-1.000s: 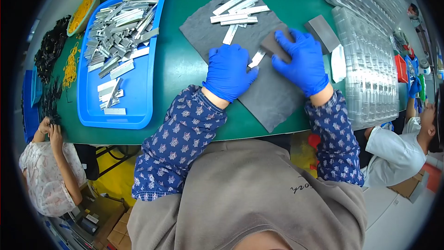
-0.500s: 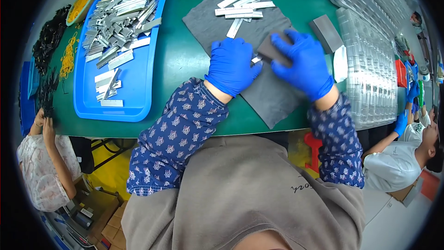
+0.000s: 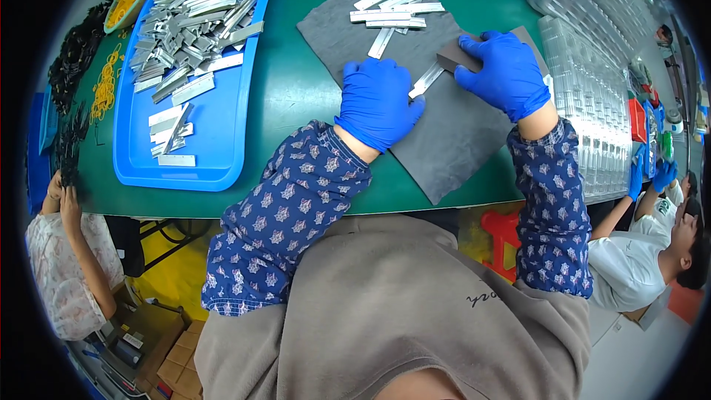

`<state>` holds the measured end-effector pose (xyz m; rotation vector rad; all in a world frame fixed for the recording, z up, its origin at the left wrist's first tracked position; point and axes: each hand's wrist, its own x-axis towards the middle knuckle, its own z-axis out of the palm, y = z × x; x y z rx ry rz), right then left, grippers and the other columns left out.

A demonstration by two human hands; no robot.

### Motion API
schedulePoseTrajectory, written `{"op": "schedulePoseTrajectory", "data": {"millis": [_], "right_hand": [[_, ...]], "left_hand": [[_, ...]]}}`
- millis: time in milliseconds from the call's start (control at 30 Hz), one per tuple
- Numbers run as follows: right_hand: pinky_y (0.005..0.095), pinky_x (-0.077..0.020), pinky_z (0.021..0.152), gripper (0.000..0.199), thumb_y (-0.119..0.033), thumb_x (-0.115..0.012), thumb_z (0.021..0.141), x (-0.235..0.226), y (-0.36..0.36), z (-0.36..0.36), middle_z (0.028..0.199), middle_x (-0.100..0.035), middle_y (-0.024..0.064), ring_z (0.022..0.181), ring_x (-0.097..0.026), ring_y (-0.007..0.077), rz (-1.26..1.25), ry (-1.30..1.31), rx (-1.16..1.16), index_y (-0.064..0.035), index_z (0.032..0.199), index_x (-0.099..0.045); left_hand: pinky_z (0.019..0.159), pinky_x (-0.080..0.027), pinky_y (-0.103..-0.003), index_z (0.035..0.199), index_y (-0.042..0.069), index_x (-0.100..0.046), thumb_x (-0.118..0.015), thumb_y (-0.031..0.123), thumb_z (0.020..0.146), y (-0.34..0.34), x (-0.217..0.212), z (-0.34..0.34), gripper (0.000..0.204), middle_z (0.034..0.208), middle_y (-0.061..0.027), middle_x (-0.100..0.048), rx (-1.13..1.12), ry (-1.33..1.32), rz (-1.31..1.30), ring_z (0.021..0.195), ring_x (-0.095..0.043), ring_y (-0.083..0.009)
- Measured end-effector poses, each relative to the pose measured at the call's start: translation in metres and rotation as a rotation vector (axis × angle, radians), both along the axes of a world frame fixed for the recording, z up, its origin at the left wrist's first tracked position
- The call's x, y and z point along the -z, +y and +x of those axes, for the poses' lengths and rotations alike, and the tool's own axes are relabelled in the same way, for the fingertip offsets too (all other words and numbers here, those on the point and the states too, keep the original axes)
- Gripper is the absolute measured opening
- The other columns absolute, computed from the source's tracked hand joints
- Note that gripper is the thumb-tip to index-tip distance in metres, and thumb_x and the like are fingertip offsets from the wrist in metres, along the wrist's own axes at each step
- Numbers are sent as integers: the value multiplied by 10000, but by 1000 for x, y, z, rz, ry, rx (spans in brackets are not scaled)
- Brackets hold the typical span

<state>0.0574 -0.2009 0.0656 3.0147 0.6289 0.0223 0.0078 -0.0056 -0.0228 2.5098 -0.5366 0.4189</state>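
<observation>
My left hand [image 3: 379,104], in a blue glove, presses on the dark grey cloth [image 3: 444,148] with its fingers curled. Between its thumb and forefinger sits the near end of a silver metal strip [image 3: 426,80], which slants away to the upper right. My right hand [image 3: 505,78], also gloved in blue, is closed around a dark brown-grey rectangular block [image 3: 452,54] by the strip's far end. Beyond both hands, several similar metal strips [image 3: 396,16] lie in a loose pile on the cloth.
At left a blue tray [image 3: 228,133] carries many metal pieces, beside yellow bands [image 3: 106,92] and black strands [image 3: 78,52]. Stacked clear plastic trays [image 3: 589,111] stand at right, near a second dark block [image 3: 530,42]. Co-workers sit on both sides.
My right hand and its block have moved right and away from my left hand, uncovering more of the metal strip. My left hand stays nearly in place.
</observation>
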Motion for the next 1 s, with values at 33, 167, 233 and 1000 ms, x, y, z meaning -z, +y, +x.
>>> {"op": "schedulePoseTrajectory", "data": {"millis": [33,167,233,1000], "right_hand": [[422,-497,847,478,-362,-691,727,-1,3,-4,1067,-636,181,978,-600,356,-3,-2,-1,-111,1135,-687],[426,-503,821,466,-361,-690,719,-10,17,-16,1017,-645,177,938,-614,348,-13,11,-144,-100,1105,-699],[426,-505,804,449,-363,-688,713,-9,10,-4,981,-647,182,917,-616,348,-13,74,-109,-99,1076,-710],[434,-492,883,470,-348,-685,750,13,-13,-20,1127,-626,204,1039,-599,347,268,-176,-159,-123,1163,-683]], "left_hand": [[731,-343,-437,747,118,-614,-670,355,733,-1,0,1,243,792,-85,-561,-3,7,13,805,-543,-270],[730,-343,-438,743,119,-619,-670,355,734,1,2,0,242,783,-85,-563,-10,-21,6,802,-545,-269],[732,-344,-437,744,118,-621,-671,354,729,1,-1,-1,242,779,-83,-565,-3,38,18,800,-547,-268],[746,-345,-435,746,127,-613,-690,354,727,4,0,1,240,783,-67,-566,17,0,4,802,-551,-264]]}}
